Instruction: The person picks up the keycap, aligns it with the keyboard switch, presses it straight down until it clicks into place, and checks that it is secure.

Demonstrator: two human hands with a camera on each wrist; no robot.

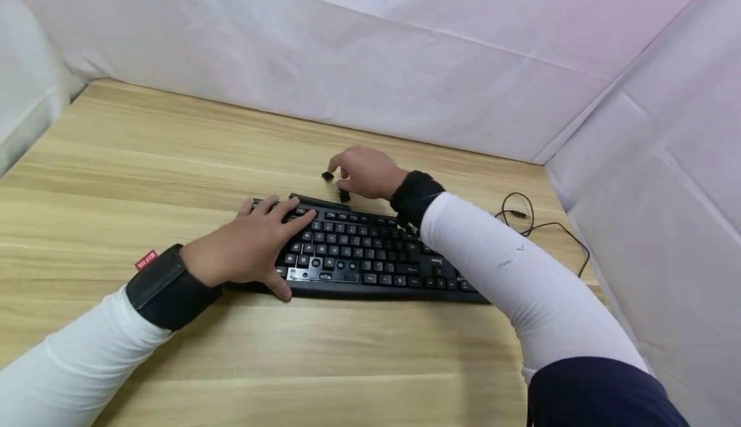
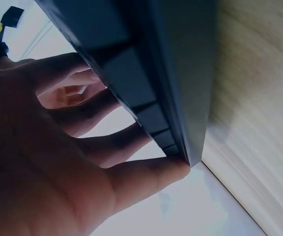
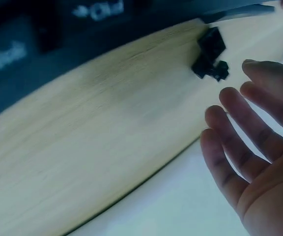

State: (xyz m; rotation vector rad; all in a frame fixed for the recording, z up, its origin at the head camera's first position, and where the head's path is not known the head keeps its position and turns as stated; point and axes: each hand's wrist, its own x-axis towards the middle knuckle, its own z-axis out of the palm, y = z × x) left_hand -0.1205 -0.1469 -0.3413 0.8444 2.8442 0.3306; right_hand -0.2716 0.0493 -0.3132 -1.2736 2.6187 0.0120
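Note:
A black keyboard lies on the wooden table. Its bottom rows show a glossy strip with round sockets bare of caps. My left hand is spread over the keyboard's left end, fingertips at its far edge and thumb near its front edge. Beyond the keyboard, my right hand hovers with loosely bent fingers beside small black keycaps. In the right wrist view these keycaps sit clustered by the keyboard's edge, just ahead of the fingertips, and nothing shows in the hand.
A black cable with a plug end loops on the table to the right. White cloth walls stand behind and at the sides. The wooden tabletop extends left of and in front of the keyboard.

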